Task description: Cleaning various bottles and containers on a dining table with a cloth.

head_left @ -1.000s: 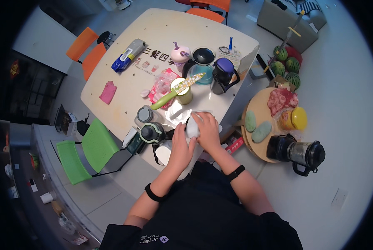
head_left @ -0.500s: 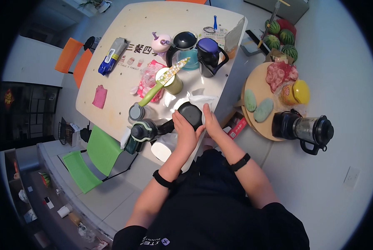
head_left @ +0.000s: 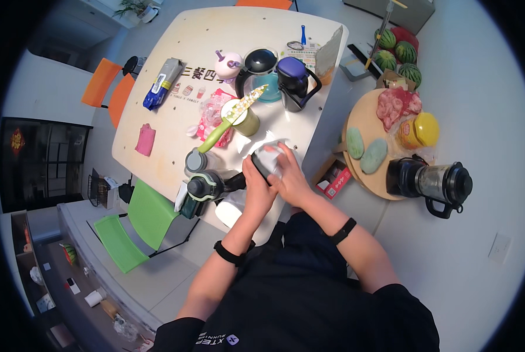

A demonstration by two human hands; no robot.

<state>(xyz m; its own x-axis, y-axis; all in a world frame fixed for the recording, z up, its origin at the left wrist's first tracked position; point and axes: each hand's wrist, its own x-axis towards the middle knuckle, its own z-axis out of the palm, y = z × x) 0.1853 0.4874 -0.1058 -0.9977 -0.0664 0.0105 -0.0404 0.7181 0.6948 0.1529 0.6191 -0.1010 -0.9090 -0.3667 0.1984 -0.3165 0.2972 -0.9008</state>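
Note:
Above the table's near edge, my left hand (head_left: 259, 190) is closed round a small black round dish-like thing (head_left: 260, 166), mostly hidden by fingers and tissue. My right hand (head_left: 290, 176) presses a white tissue (head_left: 268, 157) over its top, the fingers bent and slightly blurred. Left of my left hand lies a black bottle with a grey-green lid (head_left: 205, 186). A white roll (head_left: 229, 212) lies under my left forearm. Just beyond is a green cup (head_left: 248, 124), with a green-handled knife with a patterned blade (head_left: 234, 114) resting across it.
On the table (head_left: 174, 129) stand a black-lidded jug (head_left: 261, 61), a dark pitcher with a purple lid (head_left: 295, 79) and a grey-lidded jar (head_left: 198, 161). A blue-grey wipes pack (head_left: 163, 85) and pink cloth (head_left: 145, 139) lie left. A blender (head_left: 432, 180) lies on the round side table (head_left: 356, 120).
My right hand has moved from the dish's right side onto its top, bringing the tissue over it. The dish has tilted, and its black face is now largely covered. The view has shifted slightly.

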